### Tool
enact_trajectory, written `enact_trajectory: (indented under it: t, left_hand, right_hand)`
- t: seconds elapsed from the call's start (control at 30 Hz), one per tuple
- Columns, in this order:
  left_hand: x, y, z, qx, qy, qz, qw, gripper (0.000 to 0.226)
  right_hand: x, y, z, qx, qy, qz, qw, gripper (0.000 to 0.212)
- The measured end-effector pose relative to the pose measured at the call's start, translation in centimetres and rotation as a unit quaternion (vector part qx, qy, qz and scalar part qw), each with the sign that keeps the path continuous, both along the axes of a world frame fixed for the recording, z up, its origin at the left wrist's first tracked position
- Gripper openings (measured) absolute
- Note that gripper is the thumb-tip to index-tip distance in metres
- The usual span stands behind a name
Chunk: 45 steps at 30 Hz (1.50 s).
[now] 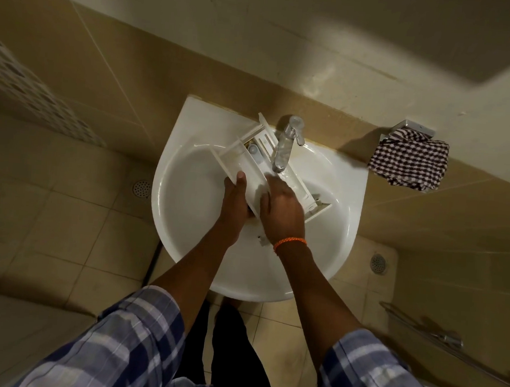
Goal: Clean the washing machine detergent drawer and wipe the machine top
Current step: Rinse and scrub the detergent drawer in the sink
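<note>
The white detergent drawer (pixel 250 159) lies slanted across the white sink (pixel 185 206), its far end propped on the rim by the chrome tap (pixel 286 147). Water runs from the tap onto the drawer. My left hand (pixel 236 198) grips the drawer's near left wall, thumb over the edge. My right hand (pixel 281 207), with an orange band at the wrist, lies inside the drawer with fingers flat against its inner surface under the stream.
A checked cloth (pixel 409 161) hangs on a wall holder to the right of the sink. Floor drains (pixel 142 188) (pixel 378 263) sit on the tiled floor either side. A chrome hose (pixel 449 340) runs along the lower right.
</note>
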State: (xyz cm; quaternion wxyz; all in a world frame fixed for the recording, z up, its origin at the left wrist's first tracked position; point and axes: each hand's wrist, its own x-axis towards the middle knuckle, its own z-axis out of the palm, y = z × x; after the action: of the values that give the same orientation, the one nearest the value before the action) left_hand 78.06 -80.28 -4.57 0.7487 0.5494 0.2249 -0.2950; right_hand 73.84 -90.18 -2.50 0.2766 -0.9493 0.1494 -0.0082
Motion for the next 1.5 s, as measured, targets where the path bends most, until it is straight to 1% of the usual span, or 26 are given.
enact_trajectory:
  t: [0.07, 0.1, 0.2, 0.27, 0.33, 0.4, 0.43, 0.53, 0.6, 0.67, 0.73, 0.83, 0.87, 0.9, 0.97, 1.0, 1.03, 1.1, 1.17, 1.2, 1.23, 1.27, 1.33, 1.43, 1.5]
  left_hand:
    - [0.3, -0.1, 0.2, 0.018, -0.009, -0.008, 1.000, 0.050]
    - [0.5, -0.1, 0.3, 0.025, -0.011, -0.008, 1.000, 0.050]
    - [0.6, -0.6, 0.2, 0.028, -0.005, 0.001, 1.000, 0.052]
    - [0.1, -1.0, 0.1, 0.031, 0.003, 0.004, 1.000, 0.052]
    - [-0.2, -1.3, 0.2, 0.032, 0.007, 0.003, 0.999, 0.045]
    - [-0.2, -1.4, 0.1, 0.032, 0.012, 0.003, 0.999, 0.043]
    - [-0.2, -1.4, 0.1, 0.032, 0.015, 0.001, 0.999, 0.044]
    - [-0.1, -1.4, -0.1, 0.040, 0.023, -0.008, 0.999, 0.051]
    - [-0.1, -1.3, -0.2, 0.038, 0.019, -0.004, 0.999, 0.051]
    - [0.0, -1.3, -0.3, 0.032, 0.016, 0.001, 0.999, 0.051]
    - [0.0, -1.3, -0.3, 0.028, 0.016, 0.000, 0.999, 0.053]
    - [0.0, -1.3, -0.3, 0.022, 0.011, 0.001, 1.000, 0.051]
    - [0.0, -1.3, -0.3, 0.016, 0.009, 0.007, 1.000, 0.049]
    - [0.0, -1.4, -0.1, 0.012, 0.008, 0.010, 1.000, 0.046]
    - [0.0, -1.4, -0.1, 0.009, 0.006, 0.010, 1.000, 0.042]
    - [0.0, -1.4, -0.1, 0.008, 0.005, 0.009, 1.000, 0.043]
    - [0.0, -1.4, 0.0, 0.007, 0.004, 0.006, 1.000, 0.046]
    - [0.0, -1.3, -0.1, 0.010, 0.006, 0.002, 1.000, 0.049]
    - [0.0, -1.2, -0.2, 0.014, 0.008, 0.000, 1.000, 0.049]
    - [-0.1, -1.3, -0.3, 0.016, 0.006, -0.002, 1.000, 0.050]
    - [0.0, -1.3, -0.3, 0.017, 0.003, -0.002, 1.000, 0.051]
    - [0.0, -1.3, -0.4, 0.018, 0.000, -0.002, 1.000, 0.052]
    - [0.1, -1.3, -0.4, 0.026, -0.006, -0.001, 1.000, 0.052]
    - [0.6, -1.0, -0.6, 0.026, -0.006, -0.006, 1.000, 0.053]
    - [0.5, -0.9, -0.7, 0.016, -0.001, -0.001, 1.000, 0.054]
  right_hand:
    - [1.2, 0.4, 0.1, 0.098, 0.025, 0.020, 0.995, 0.051]
    - [1.6, 0.2, 0.2, 0.128, 0.032, 0.024, 0.991, 0.053]
    - [2.0, -1.8, 0.4, 0.155, 0.053, 0.031, 0.986, 0.053]
    - [2.1, -3.3, 0.9, 0.114, 0.089, 0.049, 0.988, 0.053]
    - [1.8, -3.9, 1.4, 0.019, 0.124, 0.070, 0.990, 0.051]
    - [1.3, -3.7, 1.7, -0.067, 0.117, 0.062, 0.989, 0.045]
    - [1.1, -3.5, 1.7, -0.088, 0.105, 0.042, 0.990, 0.041]
    - [0.9, -2.1, 2.1, -0.099, 0.066, -0.055, 0.991, 0.028]
    - [1.3, -1.3, 2.4, -0.089, 0.042, -0.117, 0.988, 0.029]
    - [1.5, -0.9, 2.3, -0.080, 0.024, -0.143, 0.986, 0.027]
    - [1.4, -0.7, 1.7, -0.036, 0.027, -0.127, 0.991, 0.030]
    - [1.2, -1.0, 0.9, 0.101, 0.053, -0.048, 0.992, 0.063]
    - [1.3, -1.2, 0.6, 0.130, 0.059, -0.019, 0.990, 0.070]
    - [1.6, -1.5, 0.5, 0.146, 0.065, 0.003, 0.987, 0.073]
    - [1.9, -2.5, 0.4, 0.173, 0.083, 0.032, 0.981, 0.070]
    - [1.8, -3.0, 0.5, 0.169, 0.091, 0.043, 0.981, 0.066]
    - [1.6, -3.5, 0.7, 0.142, 0.099, 0.043, 0.984, 0.061]
    - [0.7, -4.0, 1.3, 0.056, 0.100, 0.014, 0.993, 0.051]
    - [0.1, -3.4, 1.8, -0.029, 0.084, -0.021, 0.996, 0.047]
    - [0.1, -2.8, 1.8, -0.050, 0.078, -0.024, 0.995, 0.045]
    - [0.3, -2.0, 1.7, -0.046, 0.067, -0.021, 0.996, 0.043]
    - [0.7, -1.5, 1.5, -0.016, 0.053, -0.009, 0.998, 0.044]
    - [1.8, -1.1, 1.2, 0.056, 0.058, 0.032, 0.996, 0.052]
    - [2.2, -1.9, 0.6, 0.085, 0.091, 0.072, 0.990, 0.063]
    - [1.2, -2.3, 0.7, 0.076, 0.116, 0.078, 0.987, 0.065]
